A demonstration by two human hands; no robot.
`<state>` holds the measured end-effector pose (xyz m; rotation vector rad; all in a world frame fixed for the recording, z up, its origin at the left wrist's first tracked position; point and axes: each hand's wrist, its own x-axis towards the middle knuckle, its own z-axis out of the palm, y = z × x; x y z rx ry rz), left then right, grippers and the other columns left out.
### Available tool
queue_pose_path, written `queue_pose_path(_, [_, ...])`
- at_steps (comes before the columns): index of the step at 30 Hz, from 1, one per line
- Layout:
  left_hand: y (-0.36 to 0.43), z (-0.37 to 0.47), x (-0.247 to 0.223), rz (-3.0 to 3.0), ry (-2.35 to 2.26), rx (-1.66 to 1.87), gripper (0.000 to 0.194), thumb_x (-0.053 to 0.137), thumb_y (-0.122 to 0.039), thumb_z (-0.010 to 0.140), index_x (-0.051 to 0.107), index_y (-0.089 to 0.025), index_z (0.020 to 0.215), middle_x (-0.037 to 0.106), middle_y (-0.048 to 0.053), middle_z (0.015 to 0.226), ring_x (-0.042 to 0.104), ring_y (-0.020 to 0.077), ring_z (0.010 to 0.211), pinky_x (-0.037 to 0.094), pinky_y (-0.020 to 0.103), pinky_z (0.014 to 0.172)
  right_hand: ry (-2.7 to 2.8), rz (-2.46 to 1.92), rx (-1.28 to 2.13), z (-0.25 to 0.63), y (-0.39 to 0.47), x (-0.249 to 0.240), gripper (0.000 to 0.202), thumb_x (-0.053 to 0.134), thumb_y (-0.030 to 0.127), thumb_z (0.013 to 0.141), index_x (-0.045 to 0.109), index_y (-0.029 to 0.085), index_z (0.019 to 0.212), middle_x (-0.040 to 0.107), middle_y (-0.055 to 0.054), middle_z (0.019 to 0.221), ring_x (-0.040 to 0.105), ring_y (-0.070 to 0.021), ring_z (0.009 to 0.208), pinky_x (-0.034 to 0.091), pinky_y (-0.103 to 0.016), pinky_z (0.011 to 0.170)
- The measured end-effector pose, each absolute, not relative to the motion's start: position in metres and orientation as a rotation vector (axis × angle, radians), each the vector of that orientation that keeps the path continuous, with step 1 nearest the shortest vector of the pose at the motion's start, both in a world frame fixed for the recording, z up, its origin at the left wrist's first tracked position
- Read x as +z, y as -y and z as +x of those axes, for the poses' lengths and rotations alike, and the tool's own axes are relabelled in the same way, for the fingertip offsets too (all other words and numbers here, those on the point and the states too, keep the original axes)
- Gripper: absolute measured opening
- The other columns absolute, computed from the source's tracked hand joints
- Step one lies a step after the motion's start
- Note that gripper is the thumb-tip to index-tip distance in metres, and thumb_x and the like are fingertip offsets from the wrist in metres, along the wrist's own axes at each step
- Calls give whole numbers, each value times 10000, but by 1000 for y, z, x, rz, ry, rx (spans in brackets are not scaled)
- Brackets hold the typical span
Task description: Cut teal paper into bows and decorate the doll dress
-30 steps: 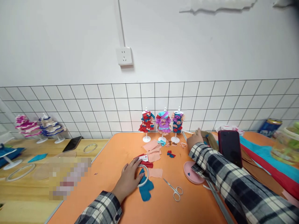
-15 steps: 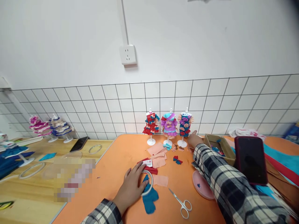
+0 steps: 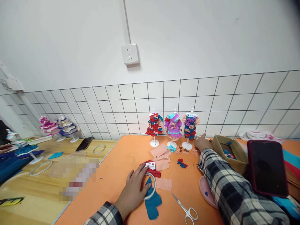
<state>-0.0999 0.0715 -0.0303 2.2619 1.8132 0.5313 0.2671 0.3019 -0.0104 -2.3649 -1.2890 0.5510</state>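
My left hand (image 3: 134, 189) lies on the orange table, its thumb and fingers on the left side of a white ring like a roll of tape (image 3: 154, 185). Under the ring is a blue fabric piece (image 3: 153, 206); by the fingertips are a white label (image 3: 150, 165) and folded red fabric (image 3: 154, 173). Toward the back, my right hand (image 3: 202, 143) reaches down between a small dress form in a blue dress (image 3: 190, 126) and a cardboard box (image 3: 231, 156). Its fingers are mostly hidden, and whatever they may hold cannot be made out. Peach scraps (image 3: 196, 152) lie beside it.
Small scissors (image 3: 186, 210) lie at the front, near a pink dish (image 3: 206, 192) partly under my right sleeve. Two more dressed forms (image 3: 154, 128) stand at the back. Peach strips (image 3: 161, 156) and a red-blue bow (image 3: 182, 162) lie mid-table. A phone (image 3: 267, 167) stands at right.
The view has shifted slightly, so things appear further right. My left hand stays on the ring, and my right hand stays low beside the box, its fingers a little changed.
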Motion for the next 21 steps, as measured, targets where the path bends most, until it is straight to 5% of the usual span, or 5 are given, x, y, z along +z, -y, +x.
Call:
queue_pose_path(3, [-72, -99, -29, 2263, -1812, 515, 571, 503, -364, 900, 319, -341, 1440, 318, 27, 1544, 337, 251, 1390, 211, 528, 1152, 1221, -2344, 587, 268, -304, -14, 569, 560, 356, 917, 370, 151, 1413, 530, -161, 1302, 544, -298, 1160, 460, -507, 943])
queue_pose_path(6, [-73, -98, -28, 2263, -1808, 509, 579, 513, -375, 894, 320, -337, 1439, 321, 31, 1542, 349, 255, 1383, 219, 527, 1146, 1141, -2292, 616, 268, -305, -17, 378, 564, 345, 925, 529, 169, 1258, 544, -103, 1275, 567, -247, 1100, 482, -477, 920])
queue_pose_path(21, [-73, -94, -18, 2254, -1782, 527, 553, 495, -365, 889, 353, -306, 1420, 336, 47, 1535, 358, 251, 1379, 212, 532, 1142, 762, -1355, 1023, 254, -290, -7, 329, 561, 327, 930, 552, 155, 1211, 593, -88, 1173, 617, -203, 970, 540, -399, 811])
